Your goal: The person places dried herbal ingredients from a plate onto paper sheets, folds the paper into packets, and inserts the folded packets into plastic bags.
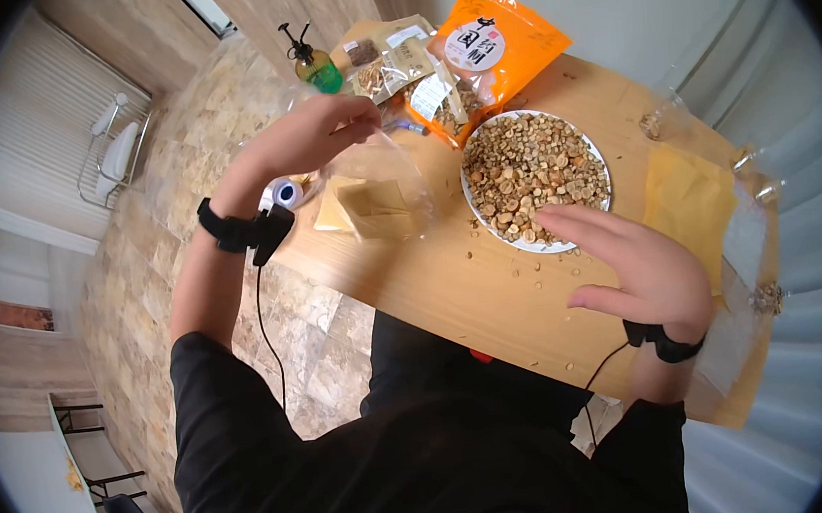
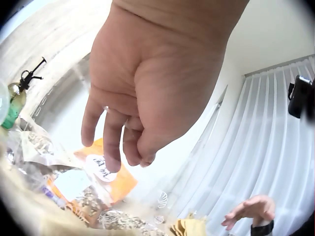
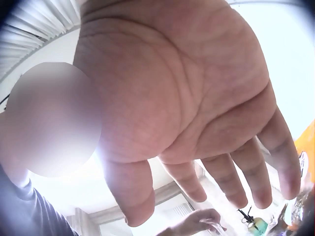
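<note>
My left hand (image 1: 320,132) is raised over the left end of the table, fingers bent, pinching the edge of a clear plastic bag (image 1: 400,164). The bag hangs over tan paper packets (image 1: 376,205) and overlaps them in the head view. In the left wrist view the left hand (image 2: 147,93) has its thumb close against the fingertips. My right hand (image 1: 645,269) holds nothing; its fingers are extended and its thumb spread, above the near right rim of a white plate (image 1: 607,178). Dried sliced herbs (image 1: 531,166) are heaped on that plate.
Behind the plate stand an orange pouch (image 1: 533,37), smaller herb packets (image 1: 402,64) and a green-bottomed spray bottle (image 1: 317,71). A roll of tape (image 1: 286,193) lies at the table's left edge. Yellow paper (image 1: 688,205) covers the right end; loose slices dot the wooden table (image 1: 454,292).
</note>
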Demonstrator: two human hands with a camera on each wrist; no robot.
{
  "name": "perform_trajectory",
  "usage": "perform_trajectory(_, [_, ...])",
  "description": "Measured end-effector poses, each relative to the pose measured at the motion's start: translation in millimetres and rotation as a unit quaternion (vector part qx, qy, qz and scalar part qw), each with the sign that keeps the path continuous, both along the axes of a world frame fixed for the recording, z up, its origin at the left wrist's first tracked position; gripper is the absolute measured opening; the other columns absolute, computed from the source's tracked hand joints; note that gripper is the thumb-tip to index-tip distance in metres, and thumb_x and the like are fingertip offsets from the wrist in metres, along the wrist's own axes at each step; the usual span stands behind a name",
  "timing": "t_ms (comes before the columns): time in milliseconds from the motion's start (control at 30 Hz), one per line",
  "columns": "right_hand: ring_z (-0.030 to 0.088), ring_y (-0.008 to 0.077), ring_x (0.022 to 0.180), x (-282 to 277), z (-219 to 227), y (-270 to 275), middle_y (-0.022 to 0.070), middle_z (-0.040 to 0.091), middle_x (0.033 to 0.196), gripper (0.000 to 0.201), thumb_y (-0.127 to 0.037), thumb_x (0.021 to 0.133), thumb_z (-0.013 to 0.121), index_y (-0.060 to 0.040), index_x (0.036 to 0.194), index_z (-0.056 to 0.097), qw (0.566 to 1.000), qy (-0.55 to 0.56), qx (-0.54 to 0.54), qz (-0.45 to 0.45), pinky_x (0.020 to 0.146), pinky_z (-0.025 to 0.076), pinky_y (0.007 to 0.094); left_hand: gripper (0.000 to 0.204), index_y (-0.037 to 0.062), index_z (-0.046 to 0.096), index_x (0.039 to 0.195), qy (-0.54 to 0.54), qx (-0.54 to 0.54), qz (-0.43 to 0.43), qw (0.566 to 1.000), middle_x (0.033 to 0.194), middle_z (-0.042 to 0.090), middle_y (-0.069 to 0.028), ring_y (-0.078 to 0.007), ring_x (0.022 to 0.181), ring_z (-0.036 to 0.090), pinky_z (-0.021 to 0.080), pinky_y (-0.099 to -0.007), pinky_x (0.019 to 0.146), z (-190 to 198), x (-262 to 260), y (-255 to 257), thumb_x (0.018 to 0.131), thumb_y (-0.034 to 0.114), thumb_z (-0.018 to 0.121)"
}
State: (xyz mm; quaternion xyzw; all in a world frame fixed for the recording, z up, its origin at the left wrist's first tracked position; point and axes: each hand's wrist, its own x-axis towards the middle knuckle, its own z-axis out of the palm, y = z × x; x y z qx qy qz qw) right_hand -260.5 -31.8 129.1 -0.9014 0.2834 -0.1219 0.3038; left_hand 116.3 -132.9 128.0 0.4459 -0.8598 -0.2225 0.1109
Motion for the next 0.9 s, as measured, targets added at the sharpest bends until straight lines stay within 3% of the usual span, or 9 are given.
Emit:
perform_trajectory(100, [0.046, 0.0353, 0.123, 0, -9, -10, 0.0194, 0.045, 0.137, 0.074, -0.025, 0.080, 0.070, -0.0070, 0.143, 0.034, 1.000, -0.028, -0.008, -0.010, 0.101, 0.040, 0.0387, 0.011, 0.0008, 0.058, 0.101, 0.023, 0.046, -0.022, 0.998, 0.090, 0.063, -0.0072, -0.0173, 0.083, 0.062, 0.048, -0.0302, 0.076, 22, -19, 12, 0.091, 0.007, 0.056])
perform_trajectory(200, [0.046, 0.0354, 0.124, -4, -13, -17, 0.0204, 0.044, 0.137, 0.079, -0.026, 0.079, 0.072, -0.0065, 0.144, 0.032, 0.995, -0.089, -0.037, -0.037, 0.100, 0.040, 0.0390, 0.013, -0.0005, 0.056, 0.099, 0.142, 0.142, -0.033, 0.979, 0.086, 0.059, -0.0039, -0.0114, 0.079, 0.061, 0.050, -0.0262, 0.073, 34, -44, 20, 0.096, 0.012, 0.053])
perform_trajectory(367, [0.048, 0.0351, 0.122, -23, -8, -28, 0.0210, 0.046, 0.136, 0.087, -0.025, 0.075, 0.076, -0.0061, 0.145, 0.029, 0.988, -0.123, 0.040, -0.084, 0.101, 0.039, 0.0372, 0.012, -0.0011, 0.054, 0.100, 0.300, 0.187, -0.041, 0.935, 0.088, 0.056, -0.0053, -0.0143, 0.074, 0.062, 0.054, -0.0294, 0.070, 40, -93, 22, 0.096, 0.010, 0.051])
perform_trajectory(500, [0.050, 0.0298, 0.122, -49, -11, -35, 0.0183, 0.051, 0.132, 0.091, -0.023, 0.072, 0.080, -0.0069, 0.145, 0.028, 0.960, -0.206, 0.095, -0.166, 0.100, 0.040, 0.0385, 0.012, -0.0007, 0.052, 0.101, 0.448, 0.196, -0.037, 0.872, 0.086, 0.060, -0.0076, -0.0149, 0.066, 0.064, 0.052, -0.0248, 0.063, 36, -128, 20, 0.097, 0.010, 0.050])
perform_trajectory(567, [0.052, 0.0237, 0.117, -60, -18, -39, 0.0158, 0.056, 0.125, 0.089, -0.026, 0.073, 0.081, -0.0070, 0.144, 0.030, 0.940, -0.264, 0.099, -0.191, 0.096, 0.044, 0.0376, 0.012, -0.0005, 0.051, 0.101, 0.587, 0.202, -0.059, 0.782, 0.084, 0.059, -0.0080, -0.0175, 0.064, 0.064, 0.052, -0.0267, 0.059, 32, -143, 19, 0.097, 0.009, 0.046])
perform_trajectory(633, [0.056, 0.0173, 0.105, -70, -16, -41, 0.0133, 0.057, 0.117, 0.085, -0.029, 0.075, 0.080, -0.0033, 0.141, 0.033, 0.874, -0.378, 0.229, -0.202, 0.088, 0.048, 0.0321, 0.012, 0.0003, 0.050, 0.100, 0.623, 0.188, -0.046, 0.758, 0.083, 0.058, -0.0088, -0.0194, 0.062, 0.062, 0.051, -0.0285, 0.055, 32, -159, 26, 0.097, 0.011, 0.044])
perform_trajectory(700, [0.057, 0.0138, 0.100, -81, -20, -50, 0.0117, 0.058, 0.115, 0.082, -0.028, 0.076, 0.080, -0.0015, 0.139, 0.035, 0.858, -0.413, 0.246, -0.179, 0.085, 0.048, 0.0295, 0.012, 0.0009, 0.049, 0.099, 0.731, 0.140, -0.034, 0.667, 0.082, 0.058, -0.0097, -0.0188, 0.061, 0.061, 0.051, -0.0300, 0.054, 30, -172, 29, 0.097, 0.012, 0.044])
perform_trajectory(833, [0.058, 0.0087, 0.088, -80, -23, -55, 0.0077, 0.060, 0.108, 0.065, -0.019, 0.080, 0.076, 0.0020, 0.132, 0.042, 0.810, -0.521, 0.240, -0.121, 0.077, 0.048, 0.0245, 0.011, 0.0020, 0.050, 0.098, 0.715, 0.080, 0.044, 0.693, 0.078, 0.055, -0.0064, -0.0162, 0.062, 0.060, 0.048, -0.0284, 0.057, 22, -186, 24, 0.097, 0.012, 0.045])
perform_trajectory(900, [0.057, 0.0084, 0.088, -74, -24, -54, 0.0065, 0.061, 0.106, 0.058, -0.012, 0.081, 0.072, 0.0021, 0.130, 0.044, 0.809, -0.526, 0.203, -0.167, 0.075, 0.047, 0.0233, 0.010, 0.0025, 0.051, 0.097, 0.719, 0.074, 0.039, 0.690, 0.078, 0.056, -0.0042, -0.0130, 0.064, 0.059, 0.047, -0.0256, 0.059, 8, -180, 14, 0.097, 0.012, 0.048])
